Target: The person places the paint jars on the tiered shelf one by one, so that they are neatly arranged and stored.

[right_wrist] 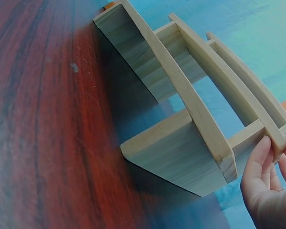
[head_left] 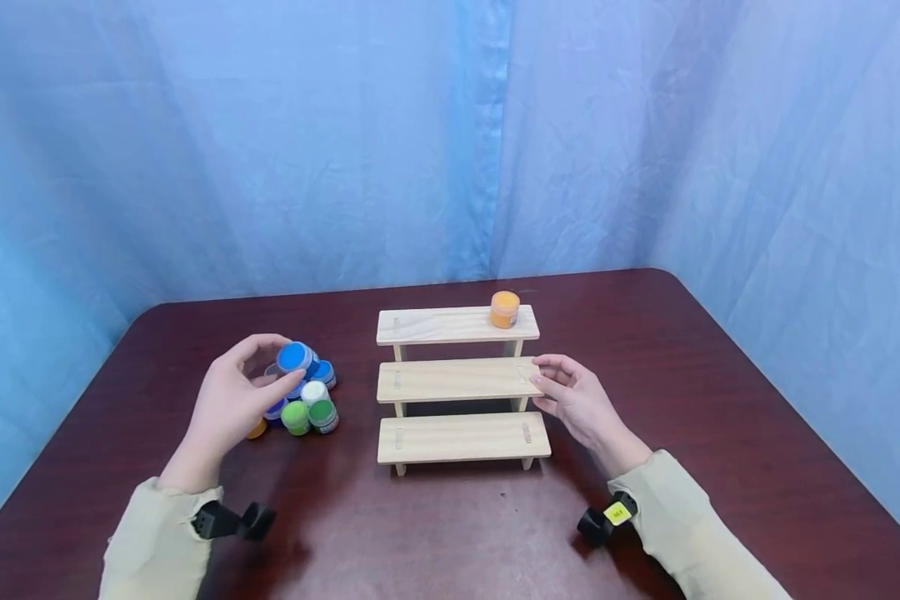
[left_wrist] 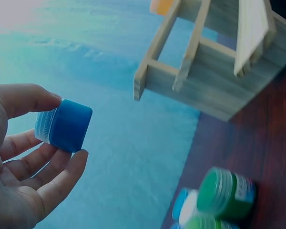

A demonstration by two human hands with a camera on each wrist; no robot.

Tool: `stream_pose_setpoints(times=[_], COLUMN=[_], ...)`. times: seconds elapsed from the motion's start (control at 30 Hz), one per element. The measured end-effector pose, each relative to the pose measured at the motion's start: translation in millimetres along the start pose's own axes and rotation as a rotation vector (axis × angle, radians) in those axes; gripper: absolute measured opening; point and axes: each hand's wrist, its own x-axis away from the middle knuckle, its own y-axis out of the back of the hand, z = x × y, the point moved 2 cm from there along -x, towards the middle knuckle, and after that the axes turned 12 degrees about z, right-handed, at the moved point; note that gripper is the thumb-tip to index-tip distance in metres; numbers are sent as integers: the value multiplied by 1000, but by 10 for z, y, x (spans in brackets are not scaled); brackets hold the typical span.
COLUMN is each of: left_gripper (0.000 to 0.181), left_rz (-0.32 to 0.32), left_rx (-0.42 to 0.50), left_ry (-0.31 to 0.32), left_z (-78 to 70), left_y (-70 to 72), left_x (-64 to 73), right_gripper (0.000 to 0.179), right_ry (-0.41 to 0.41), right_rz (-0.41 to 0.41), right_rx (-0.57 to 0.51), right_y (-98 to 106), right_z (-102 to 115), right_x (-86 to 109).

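My left hand (head_left: 228,400) pinches a small blue paint jar (head_left: 295,357) between thumb and fingers, raised above a cluster of other jars. In the left wrist view the blue jar (left_wrist: 72,126) lies tilted in the grip. A three-tier wooden display stand (head_left: 453,379) stands mid-table. My right hand (head_left: 581,407) grips the right end of its middle shelf; the right wrist view shows thumb and fingers around that shelf end (right_wrist: 278,145). On the top shelf's right end sits an orange paint jar (head_left: 505,310).
Below the left hand the cluster includes a white jar (head_left: 315,392), a light green jar (head_left: 296,417), a dark green jar (head_left: 323,416) and several blue or purple ones. An orange jar (head_left: 257,429) is partly hidden there. Blue curtains (head_left: 330,142) hang behind the dark red table (head_left: 435,533).
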Motion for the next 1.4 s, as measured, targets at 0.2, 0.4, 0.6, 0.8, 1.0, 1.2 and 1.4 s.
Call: stream_pose_setpoints(times=[0.2,0.4,0.6,0.8,1.0,1.2,1.4], left_gripper=[41,38,37,37,36,36,36], left_rz=[-1,-5,7,13,6,8,30], left_rx=[76,125,194,249,287,328,357], left_ry=[-49,-78,-99,-138,-173,-168,-178], left_z=[-120,-267,-386,-461,-539,-585,-639], left_y=[-81,-188,-298,-450,-595,-737,-870], left_x=[-102,-227,-350,-437,-522,-588,-675], right_gripper=[20,19,21,22,21,20,21], right_ry=[0,10,1,4,-3,-7,-7], right_rz=[6,12,11,18,14,9,4], right_rx=[-24,-43,-11,-8,-5,2,-5], right_y=[-10,-14,-18,-15,-16,-17,-24], right_z=[-23,-32,-32,-26,-40,-55,-62], right_x=[6,27,33,19,29,42,47])
